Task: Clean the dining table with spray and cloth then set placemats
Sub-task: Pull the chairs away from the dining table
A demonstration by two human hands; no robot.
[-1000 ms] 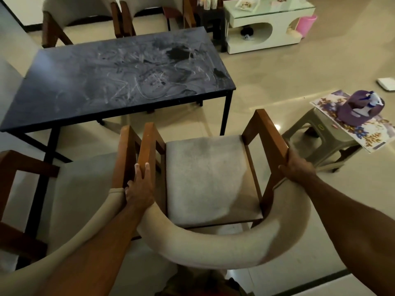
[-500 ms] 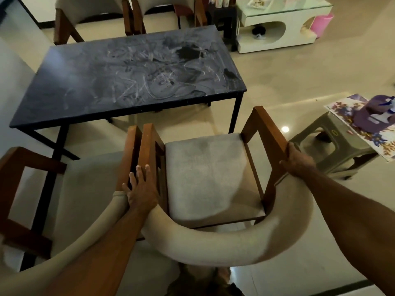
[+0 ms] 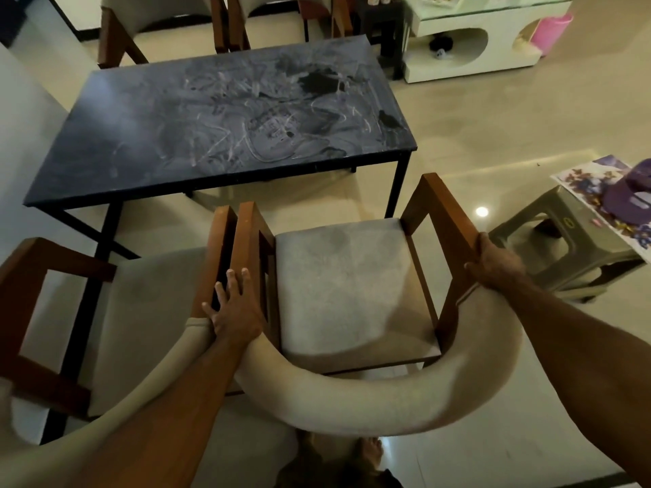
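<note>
Chair gripped at both armrests, dining table (image 3: 225,128) lying at 12 o'clock.

The chair (image 3: 352,290) is held by the left hand (image 3: 234,311), laid flat with fingers spread on the 9 o'clock armrest, and the right hand (image 3: 493,262), closed over the 3 o'clock one. It is judged heavy and rigid; wooden rails are best gripped, not the soft backrest.

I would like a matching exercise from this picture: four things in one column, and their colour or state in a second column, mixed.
Things:
1. dining table
2. chair seat
3. left hand
4. bin

Descriptions:
a. pink, by the white low table
b. dark top covered with chalky scribbles
c. flat on a wooden armrest
d. grey cushion, nothing on it

Pairs: 1-b, 2-d, 3-c, 4-a
</note>
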